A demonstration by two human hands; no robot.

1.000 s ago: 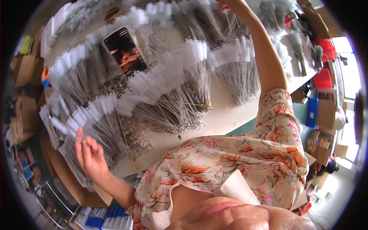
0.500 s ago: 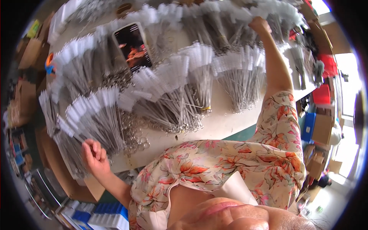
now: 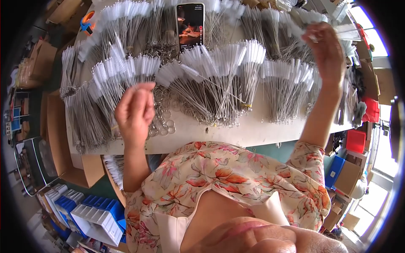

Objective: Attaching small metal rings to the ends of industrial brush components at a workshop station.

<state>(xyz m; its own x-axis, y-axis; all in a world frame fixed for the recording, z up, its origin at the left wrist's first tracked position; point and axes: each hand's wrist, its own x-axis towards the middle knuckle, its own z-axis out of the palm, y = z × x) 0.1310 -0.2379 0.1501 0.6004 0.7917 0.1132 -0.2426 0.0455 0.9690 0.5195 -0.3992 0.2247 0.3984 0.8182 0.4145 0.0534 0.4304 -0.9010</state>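
My left hand (image 3: 136, 111) is raised over the near left part of the table, its fingers closed in a pinch. A wire-handled brush (image 3: 117, 47) with white bristles juts up beyond its fingertips and appears to be held in them, though its wire is hard to follow. At the far right, my right hand (image 3: 327, 55) hovers above the brush bundles, blurred, with its fingers curled together; what they hold cannot be made out. Between the hands fan several bundles of the same brushes (image 3: 219, 80), bristles away from me, looped wire ends toward me.
A phone (image 3: 190, 26) with a lit screen stands among the far bundles. Loose metal rings (image 3: 168, 124) lie near the left hand. Orange-handled scissors (image 3: 87, 22) are at the far left. A cardboard box (image 3: 80, 168) and blue-and-white bins (image 3: 99, 217) stand left of the table.
The view has shifted. My left hand has risen from the table's left edge and moved inward over the brushes. My right hand has drawn back from the far bundles, its elbow more bent.
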